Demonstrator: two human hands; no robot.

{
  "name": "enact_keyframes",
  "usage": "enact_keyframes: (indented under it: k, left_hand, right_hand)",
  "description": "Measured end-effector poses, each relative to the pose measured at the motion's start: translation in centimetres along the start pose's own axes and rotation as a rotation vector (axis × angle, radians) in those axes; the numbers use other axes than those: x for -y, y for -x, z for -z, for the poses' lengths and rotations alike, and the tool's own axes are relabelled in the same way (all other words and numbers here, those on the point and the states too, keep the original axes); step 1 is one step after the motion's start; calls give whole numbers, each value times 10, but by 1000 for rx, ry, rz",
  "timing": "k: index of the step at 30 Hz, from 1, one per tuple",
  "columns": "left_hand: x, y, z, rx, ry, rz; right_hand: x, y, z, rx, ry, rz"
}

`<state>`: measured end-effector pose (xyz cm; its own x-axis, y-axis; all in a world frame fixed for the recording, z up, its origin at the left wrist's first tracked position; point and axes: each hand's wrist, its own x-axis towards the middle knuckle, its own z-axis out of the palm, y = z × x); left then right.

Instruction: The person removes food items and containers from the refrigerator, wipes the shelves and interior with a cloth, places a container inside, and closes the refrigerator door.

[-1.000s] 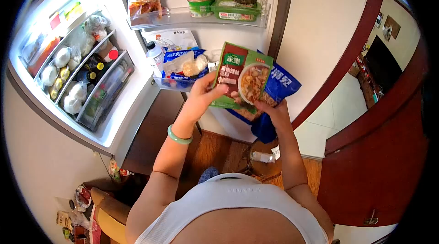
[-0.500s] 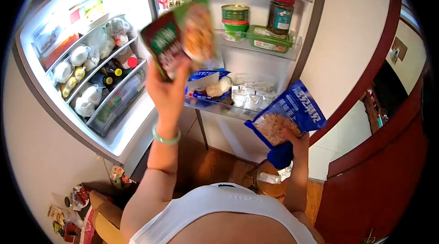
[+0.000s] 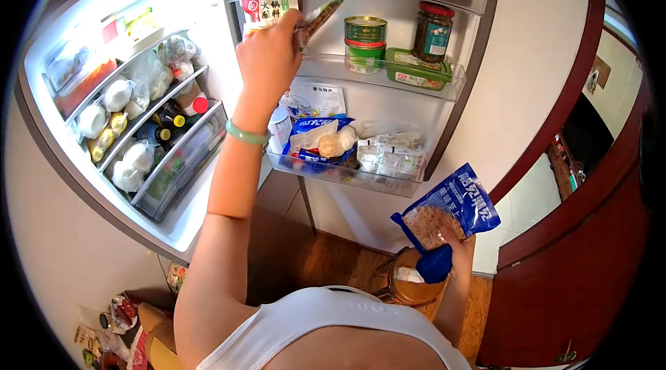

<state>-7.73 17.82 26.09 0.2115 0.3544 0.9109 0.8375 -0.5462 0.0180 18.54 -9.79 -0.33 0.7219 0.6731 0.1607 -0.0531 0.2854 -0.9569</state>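
Note:
My left hand (image 3: 269, 56), a pale green bangle on its wrist, reaches to the middle shelf of the open fridge door. Its fingers are closed on food pouches (image 3: 325, 18), which now show nearly edge-on and are partly hidden by the hand. Just behind stands a white and red packet (image 3: 265, 8). To the right on that shelf are two stacked cans (image 3: 365, 44), a dark jar with a red lid (image 3: 433, 31) and a green-lidded box (image 3: 419, 69). Lower right, my right hand (image 3: 459, 252) grips a blue bag (image 3: 447, 209) with pinkish-brown contents showing through its clear window.
The lower door shelf (image 3: 347, 177) holds an opened blue bag (image 3: 312, 140) and white sachets (image 3: 392, 153). At left, lit fridge shelves hold bagged food and bottles (image 3: 170, 119). A round stool (image 3: 409, 287) stands below my right hand; cluttered bags (image 3: 123, 318) lie lower left.
My left hand has moved up to the middle door shelf, turning the pouches from face-on to edge-on. My right hand has lowered slightly with the blue bag.

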Motion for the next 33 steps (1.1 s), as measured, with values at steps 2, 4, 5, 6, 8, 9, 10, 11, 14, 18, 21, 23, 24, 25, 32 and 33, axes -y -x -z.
enact_keyframes:
  k: [2,4,5,6,8,9,10,11,14,18,21,23,24,25,32,33]
  left_hand:
    - [7,-13,-23,-16,73,-8]
    - [4,-21,-29,94,269,81]
    - [5,-23,-35,92,271,80]
    - [9,-22,-48,99,321,80]
    - [10,-20,-59,188,387,84]
    - [9,-19,-62,188,391,77]
    - [8,-18,-66,186,429,26]
    - [8,-17,-68,186,467,-22]
    - [17,-23,-49,341,605,-109]
    - [31,-27,-40,586,671,-121]
    - [35,-20,-47,518,705,-135]
    - [43,-14,-51,366,696,-151]
    - [28,-5,-28,313,618,-1]
    - [21,5,-25,57,592,-30]
    - [-76,34,-15,-245,370,-503]
    - [-78,25,-38,-249,413,-465]
  right_hand:
    - [3,6,0,-22,32,-14]
    - [3,10,1,-41,39,-19]
    - [2,13,3,-57,47,-29]
    - [-1,14,6,-59,46,-27]
    - [-11,12,15,-32,48,-30]
    - [-9,13,15,-39,46,-27]
    - [-4,14,14,-18,39,-52]
    - [-2,15,14,3,34,-78]
    - [-9,10,19,50,93,2]
    - [-7,6,10,21,82,8]
    - [5,1,-5,10,9,-14]
    - [20,-3,-16,43,58,-2]
    - [23,-6,-21,52,36,2]
    - [26,-10,-26,68,12,11]
    - [34,-44,-54,102,-7,-21]
    - [36,-47,-57,96,-24,-8]
